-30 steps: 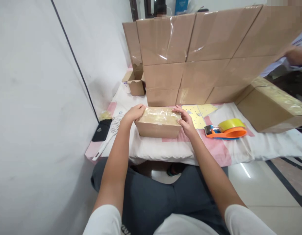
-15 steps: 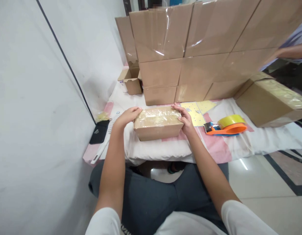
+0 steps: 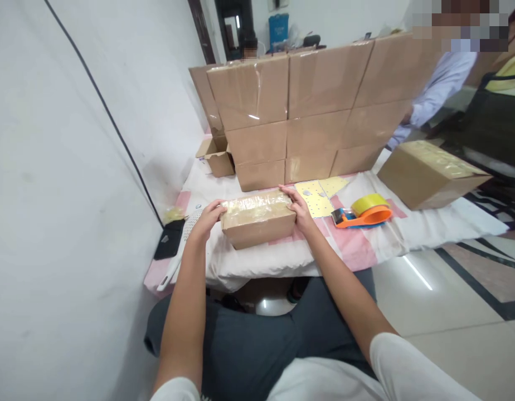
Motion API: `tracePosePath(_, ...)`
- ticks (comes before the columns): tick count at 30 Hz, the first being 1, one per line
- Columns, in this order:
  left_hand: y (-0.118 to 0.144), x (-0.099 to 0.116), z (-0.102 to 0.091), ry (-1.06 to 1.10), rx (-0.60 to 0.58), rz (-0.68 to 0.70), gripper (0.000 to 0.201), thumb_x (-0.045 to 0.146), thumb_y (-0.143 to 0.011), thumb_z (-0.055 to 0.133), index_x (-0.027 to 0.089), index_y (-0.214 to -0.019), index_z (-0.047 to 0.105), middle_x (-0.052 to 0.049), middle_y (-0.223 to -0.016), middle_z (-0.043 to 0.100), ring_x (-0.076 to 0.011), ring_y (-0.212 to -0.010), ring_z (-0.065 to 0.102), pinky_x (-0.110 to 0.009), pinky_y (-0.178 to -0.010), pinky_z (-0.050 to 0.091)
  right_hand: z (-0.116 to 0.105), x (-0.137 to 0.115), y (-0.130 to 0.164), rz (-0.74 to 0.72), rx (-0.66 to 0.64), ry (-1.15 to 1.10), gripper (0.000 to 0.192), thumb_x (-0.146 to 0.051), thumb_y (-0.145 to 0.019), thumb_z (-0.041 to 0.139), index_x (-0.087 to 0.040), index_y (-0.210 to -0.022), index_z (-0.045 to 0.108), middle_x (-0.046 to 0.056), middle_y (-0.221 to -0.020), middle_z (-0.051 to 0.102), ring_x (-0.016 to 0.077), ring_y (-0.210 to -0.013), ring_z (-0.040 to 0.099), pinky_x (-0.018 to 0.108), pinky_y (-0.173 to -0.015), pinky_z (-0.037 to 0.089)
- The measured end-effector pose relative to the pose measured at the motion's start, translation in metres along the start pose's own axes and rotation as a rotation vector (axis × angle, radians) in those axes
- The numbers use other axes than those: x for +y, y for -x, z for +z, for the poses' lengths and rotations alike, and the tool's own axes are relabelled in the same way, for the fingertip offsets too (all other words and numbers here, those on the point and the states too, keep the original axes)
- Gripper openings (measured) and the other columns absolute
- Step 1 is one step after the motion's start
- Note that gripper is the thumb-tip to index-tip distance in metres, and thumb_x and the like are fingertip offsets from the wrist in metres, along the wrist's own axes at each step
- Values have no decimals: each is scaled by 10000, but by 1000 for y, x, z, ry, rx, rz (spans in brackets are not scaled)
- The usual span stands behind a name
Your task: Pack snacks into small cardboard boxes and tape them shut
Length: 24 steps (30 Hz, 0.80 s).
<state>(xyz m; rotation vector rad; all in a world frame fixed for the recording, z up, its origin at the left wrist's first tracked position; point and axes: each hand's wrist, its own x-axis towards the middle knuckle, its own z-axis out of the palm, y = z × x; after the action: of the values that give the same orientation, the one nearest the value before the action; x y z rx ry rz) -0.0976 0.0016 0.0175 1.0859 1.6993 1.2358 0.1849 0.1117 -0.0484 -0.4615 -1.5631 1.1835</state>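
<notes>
The left hand is closing around the left end of a small, brown, rectangular cardboard box with shiny tape across its top, and the right hand is gripping its right end. This box is sitting over the front of a counter wearing white-and-pink cloth. Right of the box, an orange plastic tape dispenser is carrying a yellow roll; behind the box, stacked brown cardboard boxes are standing.
</notes>
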Motion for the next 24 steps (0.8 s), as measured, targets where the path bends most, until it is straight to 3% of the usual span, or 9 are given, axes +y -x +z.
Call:
tracePosePath(3,-1,-3,-3,13,-23,-22,454,425,-658,674,186,-1044,687,-22,-917,709,-203,-877,648,-273,-756,513,-10,-3,4,73,-68,23,712,-661,-865,540,-280,-1463,472,65,-1597,440,285,-1494,381,480,-1240,297)
tracePosePath(5,-4,-8,-5,24,-20,-18,486,437,-672,673,190,-1089,701,-36,-984,733,-221,-924,661,-278,-762,517,-18,-12,10,115,-208,93,819,-738,-861,534,-274,-1523,401,88,-1606,404,308,-1506,349,494,-1235,297)
tracePosePath(8,-9,-15,-1,62,24,60,480,465,-701,665,183,-1084,728,-48,-1057,750,-247,-1045,662,-285,-847,518,-22,-32,26,65,-393,307,1035,-721,-732,743,-266,-1564,328,140,-1581,362,358,-1489,339,525,-1220,306)
tracePosePath(10,-11,-18,5,97,39,67,540,531,-732,659,167,-1125,729,-63,-1057,756,-267,-1080,666,-303,-895,517,-20,-47,41,6,-402,450,1129,-617,-641,861,-258,-1561,314,163,-1506,370,368,-1418,406,528,-1157,396)
tracePosePath(12,-9,-20,14,119,14,-2,684,643,-792,609,176,-1288,674,-73,-1025,764,-280,-1038,695,-338,-877,532,-20,-61,59,-16,-356,517,1096,-536,-617,886,-260,-1528,343,156,-1411,397,352,-1318,477,493,-1024,515)
tracePosePath(14,-6,-21,21,133,-66,-53,807,742,-863,493,214,-1472,536,-83,-1023,771,-281,-979,727,-367,-845,546,-31,-78,80,-7,-292,538,1018,-506,-624,880,-277,-1483,385,141,-1359,421,343,-1253,506,449,-892,573)
tracePosePath(17,-1,-25,29,139,-227,-17,866,788,-917,357,216,-1565,403,-135,-1166,756,-291,-1012,746,-398,-883,551,-69,-116,123,-18,-103,604,903,-518,-697,832,-312,-1460,394,127,-1381,450,361,-1278,494,471,-901,565)
tracePosePath(20,3,-31,33,68,-288,-26,850,783,-930,329,207,-1549,414,-167,-1281,718,-309,-1092,735,-408,-921,548,-124,-165,179,-39,187,774,850,-512,-725,804,-334,-1453,402,126,-1398,472,383,-1288,501,496,-898,563)
tracePosePath(24,4,-42,37,-6,-256,-96,768,755,-944,328,216,-1459,513,-164,-1240,738,-311,-1080,744,-408,-910,559,-195,-222,247,5,605,1148,848,-536,-662,811,-290,-1404,481,160,-1346,494,416,-1234,533,517,-796,583)
